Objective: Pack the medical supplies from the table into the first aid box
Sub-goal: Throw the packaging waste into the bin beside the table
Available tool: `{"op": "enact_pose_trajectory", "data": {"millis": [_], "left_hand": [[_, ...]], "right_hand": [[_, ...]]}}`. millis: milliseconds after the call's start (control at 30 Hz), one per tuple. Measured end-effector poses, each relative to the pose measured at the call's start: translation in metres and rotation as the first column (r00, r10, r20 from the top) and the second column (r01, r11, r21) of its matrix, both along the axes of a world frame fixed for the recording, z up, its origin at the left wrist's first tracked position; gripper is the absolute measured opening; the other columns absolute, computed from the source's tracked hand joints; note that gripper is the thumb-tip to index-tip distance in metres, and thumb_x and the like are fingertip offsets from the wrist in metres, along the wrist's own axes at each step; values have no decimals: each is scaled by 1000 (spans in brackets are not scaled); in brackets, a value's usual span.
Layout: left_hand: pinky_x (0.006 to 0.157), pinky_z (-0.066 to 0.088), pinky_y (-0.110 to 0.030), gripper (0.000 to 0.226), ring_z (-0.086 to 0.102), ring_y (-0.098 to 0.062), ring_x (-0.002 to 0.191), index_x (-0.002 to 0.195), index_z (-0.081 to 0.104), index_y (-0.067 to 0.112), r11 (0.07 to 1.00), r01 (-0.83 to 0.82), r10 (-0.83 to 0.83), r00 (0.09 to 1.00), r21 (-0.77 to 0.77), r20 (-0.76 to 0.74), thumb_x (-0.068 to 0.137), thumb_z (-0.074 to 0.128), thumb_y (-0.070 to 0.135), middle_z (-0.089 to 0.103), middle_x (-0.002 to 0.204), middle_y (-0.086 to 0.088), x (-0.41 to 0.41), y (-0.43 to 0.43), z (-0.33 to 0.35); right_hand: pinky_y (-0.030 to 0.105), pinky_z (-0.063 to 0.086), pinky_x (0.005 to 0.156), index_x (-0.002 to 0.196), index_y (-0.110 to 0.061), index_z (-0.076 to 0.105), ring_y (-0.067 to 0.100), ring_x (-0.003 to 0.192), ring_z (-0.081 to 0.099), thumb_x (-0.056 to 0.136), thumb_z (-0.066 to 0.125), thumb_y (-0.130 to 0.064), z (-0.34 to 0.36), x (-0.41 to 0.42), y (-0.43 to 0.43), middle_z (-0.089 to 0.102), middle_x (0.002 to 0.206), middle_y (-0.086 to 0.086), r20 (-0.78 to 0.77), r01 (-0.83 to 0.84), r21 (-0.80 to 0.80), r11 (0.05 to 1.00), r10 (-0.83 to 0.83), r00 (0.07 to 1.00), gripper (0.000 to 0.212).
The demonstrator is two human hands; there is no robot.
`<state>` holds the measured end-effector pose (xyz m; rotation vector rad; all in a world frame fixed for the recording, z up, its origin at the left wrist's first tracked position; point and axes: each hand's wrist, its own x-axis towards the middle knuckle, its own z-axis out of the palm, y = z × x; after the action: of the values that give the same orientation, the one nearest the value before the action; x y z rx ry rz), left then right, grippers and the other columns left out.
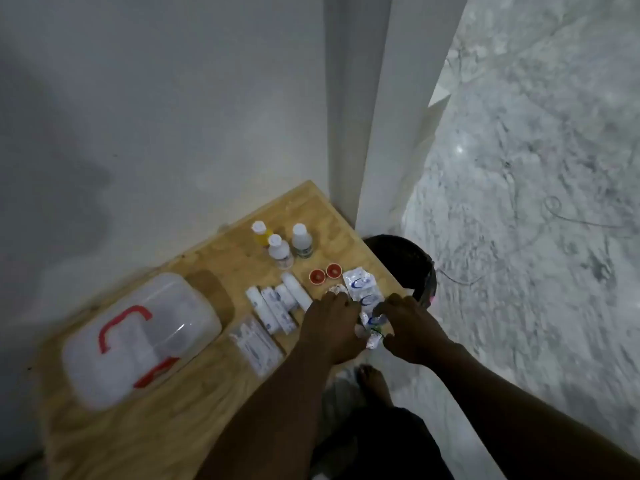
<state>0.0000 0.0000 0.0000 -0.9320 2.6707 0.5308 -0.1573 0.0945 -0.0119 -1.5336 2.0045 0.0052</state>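
From my remote seat I see the translucent white plastic first aid box with red handle and clasps (138, 337) lying closed on the left part of the light plywood table (194, 403), blurred by camera motion. Just right of it lies a flat clear packet of white dressings (256, 344), and beyond that a row of white rolled bandages in wrappers (280, 306) set side by side. Farther back stand three small white-capped plastic bottles (282, 242), one with yellow contents. Two small red round caps (325, 273) sit next to each other between the bottles and the near right corner.

At that corner lies a strip of white sachets with blue printing (362, 289). My left hand (332, 330) rests palm down over its near end, fingers (337, 299) spread and touching the strip and a small crinkled foil-like piece (337, 289) beside it. My right hand (410, 329) comes in from the right, its fingers curled onto the lower sachets; whether either hand truly pinches the strip I cannot tell, as the hands cover the contact.

A dark round bin (401, 261) stands on the floor off the table's right edge, beside a white wall corner. A bare foot (375, 382) shows on the pale marbled floor (536, 237) below the hands.
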Motion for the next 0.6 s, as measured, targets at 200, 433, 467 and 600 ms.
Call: {"op": "enact_pose_trajectory", "data": {"millis": [200, 433, 467, 600], "left_hand": [[86, 50, -44, 82, 52, -31, 115, 121, 58, 16, 999, 6, -3, 999, -45, 50, 59, 79, 65, 55, 126, -9, -3, 20, -31], [62, 57, -39, 49, 66, -37, 93, 89, 68, 10, 990, -51, 55, 998, -129, 24, 46, 86, 28, 66, 96, -13, -11, 37, -35], [63, 58, -40, 46, 67, -38, 95, 89, 69, 11, 991, -44, 48, 998, -128, 28, 49, 84, 29, 68, 96, -13, -10, 38, -34], [61, 54, -36, 33, 68, -31, 76, 89, 71, 14, 988, -25, 22, 999, -153, -24, 63, 72, 34, 71, 85, -8, -11, 45, -23]], "right_hand": [[45, 50, 81, 105, -21, 63, 30, 106, 50, 80, 61, -20, -24, -4, 2, 55, 114, 4, -86, -2, -159, 987, -11, 996, 25], [41, 50, 77, 98, -20, 64, 28, 101, 52, 81, 59, -17, -18, -14, 1, 59, 107, 3, -50, 9, -182, 983, -18, 999, 18], [40, 50, 78, 98, -20, 63, 27, 101, 53, 81, 58, -18, -15, -15, 2, 60, 107, 2, -36, 27, -177, 984, -34, 999, 17], [37, 53, 73, 95, -21, 63, 22, 97, 59, 82, 62, -22, 0, -24, 8, 63, 104, 0, 14, 118, -150, 982, -117, 993, 14]]}}
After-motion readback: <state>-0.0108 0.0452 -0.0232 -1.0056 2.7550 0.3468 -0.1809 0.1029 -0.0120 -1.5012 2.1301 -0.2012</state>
